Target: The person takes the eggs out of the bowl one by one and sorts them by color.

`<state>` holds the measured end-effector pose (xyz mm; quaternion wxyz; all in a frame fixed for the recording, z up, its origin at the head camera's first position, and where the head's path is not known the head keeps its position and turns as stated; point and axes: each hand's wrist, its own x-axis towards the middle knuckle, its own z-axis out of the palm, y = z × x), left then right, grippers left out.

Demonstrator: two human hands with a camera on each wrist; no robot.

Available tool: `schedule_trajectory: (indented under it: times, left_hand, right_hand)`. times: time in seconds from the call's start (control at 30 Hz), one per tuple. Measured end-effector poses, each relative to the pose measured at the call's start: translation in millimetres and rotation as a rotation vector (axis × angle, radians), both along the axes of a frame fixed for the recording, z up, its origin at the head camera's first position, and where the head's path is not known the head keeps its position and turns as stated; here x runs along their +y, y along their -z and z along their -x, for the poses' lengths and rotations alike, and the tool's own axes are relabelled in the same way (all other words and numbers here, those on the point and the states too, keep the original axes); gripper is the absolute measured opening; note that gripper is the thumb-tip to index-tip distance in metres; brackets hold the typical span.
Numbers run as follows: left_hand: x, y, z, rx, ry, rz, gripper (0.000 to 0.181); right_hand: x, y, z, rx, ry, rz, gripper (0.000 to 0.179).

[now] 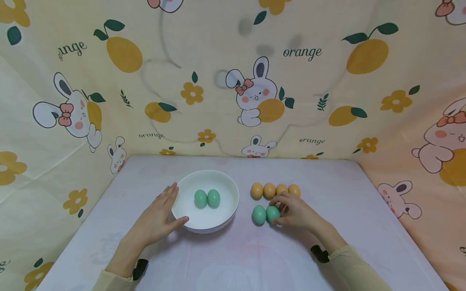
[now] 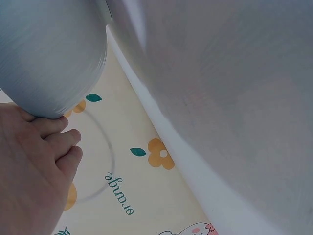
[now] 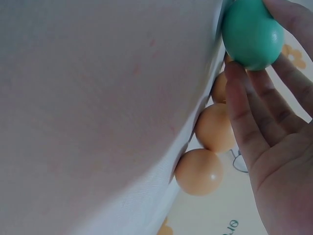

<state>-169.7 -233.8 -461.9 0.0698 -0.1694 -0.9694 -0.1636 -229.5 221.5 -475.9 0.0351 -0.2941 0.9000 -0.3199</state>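
Note:
A white bowl [image 1: 205, 180] stands left of the middle of the table, with two green eggs [image 1: 200, 199] side by side in it. My left hand [image 1: 154, 222] rests on the bowl's left side, fingers extended along the outside and thumb at the front rim. To the right of the bowl, two more green eggs sit on the table. My right hand [image 1: 302, 212] pinches the right one, a green egg [image 3: 252, 36], between thumb and fingertips. The other green egg [image 1: 259, 214] sits just left of it.
Behind the right hand is a row of several orange-brown eggs [image 1: 257, 190], the right ones partly overlapped by the fingers. A pale cloth covers the table [image 1: 225, 262]. Printed rabbit-and-orange fabric [image 1: 218, 113] hangs at the back and both sides.

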Motion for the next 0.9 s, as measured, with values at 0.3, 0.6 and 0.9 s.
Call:
schedule_trajectory:
  times: [0.3, 0.6, 0.9]
  left_hand:
    - [-0.7, 2.8, 0.6, -0.003, 0.001, 0.003, 0.101]
    - [-1.0, 2.7, 0.6, -0.01, 0.002, 0.001, 0.101]
    - [-0.3, 2.7, 1.0, 0.0, 0.003, 0.001, 0.101]
  right_hand:
    - [1.7, 1.2, -1.0, 0.018, -0.005, 0.019, 0.047]
    - [1.5, 0.9, -1.2, -0.002, 0.013, 0.015, 0.047]
    - [2.4, -2.0, 1.0, 0.003, 0.041, 0.008, 0.055]
